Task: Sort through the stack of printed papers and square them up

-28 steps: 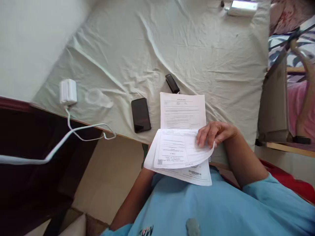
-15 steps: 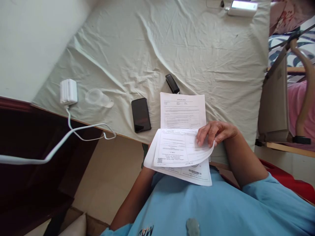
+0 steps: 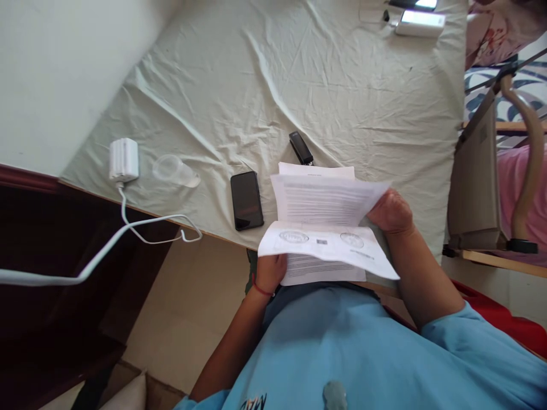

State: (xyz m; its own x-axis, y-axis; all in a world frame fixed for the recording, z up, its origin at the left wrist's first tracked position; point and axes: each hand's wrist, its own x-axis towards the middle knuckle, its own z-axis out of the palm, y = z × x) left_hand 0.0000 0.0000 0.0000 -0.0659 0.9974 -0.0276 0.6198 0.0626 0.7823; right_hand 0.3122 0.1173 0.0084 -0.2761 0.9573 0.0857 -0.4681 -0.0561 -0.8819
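Observation:
Several printed paper sheets [image 3: 316,199] are fanned out at the table's front edge. My right hand [image 3: 391,212] pinches the right edge of a raised sheet, whose far edge stands up off the stack. Nearer to me, another sheet with round stamps [image 3: 322,240] bends over the lower part of the stack. My left hand [image 3: 272,272] is closed at the left edge of the sheets, its fingertips partly hidden beneath the stamped sheet. Just beyond the papers lies a black stapler [image 3: 301,148]. A black smartphone [image 3: 247,200] rests to their left.
A white charger block [image 3: 123,159] with a white cable [image 3: 98,262] sits at the left, beside a small clear plastic container [image 3: 173,171]. Another white device [image 3: 421,24] lies at the far right. A folding chair [image 3: 478,176] stands against the table's right side.
My right hand has turned a sheet up and away from me, and now grips its right edge. My left hand has come into view at the papers' left side. A dark device appears at the top right.

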